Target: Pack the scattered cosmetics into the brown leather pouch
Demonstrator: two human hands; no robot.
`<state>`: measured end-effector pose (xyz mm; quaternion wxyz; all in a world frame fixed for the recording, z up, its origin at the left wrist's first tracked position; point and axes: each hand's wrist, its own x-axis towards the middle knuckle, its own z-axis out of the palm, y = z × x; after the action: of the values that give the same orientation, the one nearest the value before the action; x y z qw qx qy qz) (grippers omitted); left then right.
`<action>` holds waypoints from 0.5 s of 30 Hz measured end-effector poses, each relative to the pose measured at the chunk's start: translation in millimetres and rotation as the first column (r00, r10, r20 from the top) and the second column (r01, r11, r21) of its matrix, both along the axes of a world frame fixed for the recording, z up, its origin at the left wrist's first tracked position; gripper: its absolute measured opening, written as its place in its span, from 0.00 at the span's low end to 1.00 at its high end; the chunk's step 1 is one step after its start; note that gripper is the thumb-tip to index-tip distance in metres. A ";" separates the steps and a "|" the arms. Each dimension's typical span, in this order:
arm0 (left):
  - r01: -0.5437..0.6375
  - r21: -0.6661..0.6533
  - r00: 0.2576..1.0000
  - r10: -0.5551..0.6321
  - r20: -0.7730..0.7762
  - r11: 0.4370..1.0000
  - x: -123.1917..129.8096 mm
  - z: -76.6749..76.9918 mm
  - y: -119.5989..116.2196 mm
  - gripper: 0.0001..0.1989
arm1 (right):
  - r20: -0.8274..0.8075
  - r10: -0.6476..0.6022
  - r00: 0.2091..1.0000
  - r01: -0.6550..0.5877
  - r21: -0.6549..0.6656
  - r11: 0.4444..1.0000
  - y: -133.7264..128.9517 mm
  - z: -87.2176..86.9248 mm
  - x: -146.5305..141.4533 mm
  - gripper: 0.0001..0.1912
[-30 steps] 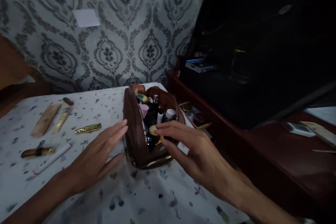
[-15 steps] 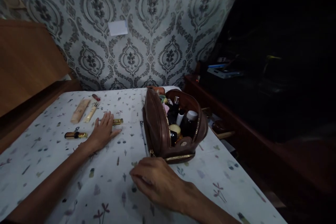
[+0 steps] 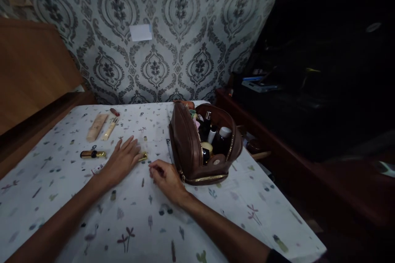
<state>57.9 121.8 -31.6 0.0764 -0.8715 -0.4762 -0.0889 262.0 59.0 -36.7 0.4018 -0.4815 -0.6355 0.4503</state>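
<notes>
My left hand (image 3: 122, 160) lies over the cloth with its fingers stretched out, open. Beside its thumb, partly covered by the hand, is a small gold-coloured item (image 3: 143, 156); its kind is not clear. Loosely curled, my right hand (image 3: 166, 181) is just left of a brown cosmetic bag (image 3: 188, 148), and nothing shows in its fingers. The bag stands unzipped, holding several bottles and jars, among them a dark bottle with a white cap (image 3: 225, 132). To the left of my left hand lies a black-and-gold tube (image 3: 93, 154).
Farther back on the patterned tablecloth (image 3: 138, 222) lie a beige squeeze tube (image 3: 97, 127), a slim cream-coloured tube (image 3: 110, 128) and a small dark red item (image 3: 115, 111). A wooden panel (image 3: 33, 70) borders the left; dark furniture (image 3: 296, 156) borders the right.
My right hand has moved forward and left, closer to the gold-coloured item. My left hand has shifted slightly right and toward me. The view has shifted a little.
</notes>
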 end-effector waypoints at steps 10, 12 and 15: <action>0.236 -0.188 0.964 -0.205 0.169 0.953 -9.2 8.9 -62.8 0.23 | 0.230 0.013 0.973 -0.067 0.229 0.971 -3.2 -7.6 1.4 0.22; 0.249 -0.232 0.948 -0.189 0.255 0.940 -12.8 11.1 -69.1 0.24 | 0.304 0.064 0.951 -0.143 0.248 0.958 -5.7 -6.0 0.2 0.22; 0.190 -0.293 0.943 -0.091 0.320 0.937 -17.8 13.1 -72.3 0.27 | 0.415 0.107 0.904 -0.221 0.238 0.946 -8.0 -1.2 -1.0 0.14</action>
<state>40.1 49.5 -18.5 -0.1461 -0.8804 -0.4262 -0.1477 261.0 51.0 -37.9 0.2889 -0.4456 -0.7991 0.2818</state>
